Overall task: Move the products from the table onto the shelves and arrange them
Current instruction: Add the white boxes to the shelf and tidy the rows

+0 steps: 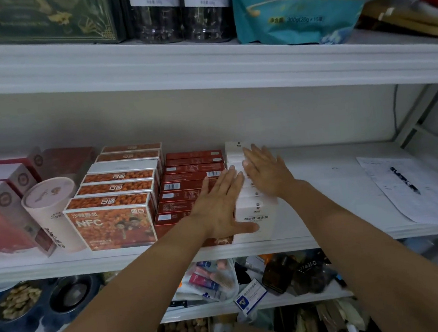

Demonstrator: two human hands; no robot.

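On the middle shelf [328,238], right of the orange boxes [110,220], the left hand [219,206] is lying flat and open across the red boxes [186,174] with its thumb touching the front of the white boxes [255,216], and the right hand [264,172] is pressing flat on that row's right side, fingers straight, gripping nothing. The white boxes are standing thin and tall in a row near the front edge, so I think a crooked push is risking tipping them like dominoes or knocking the nearest one off. A hard shove right could be sliding them into the paper [432,197] and pen [406,180].
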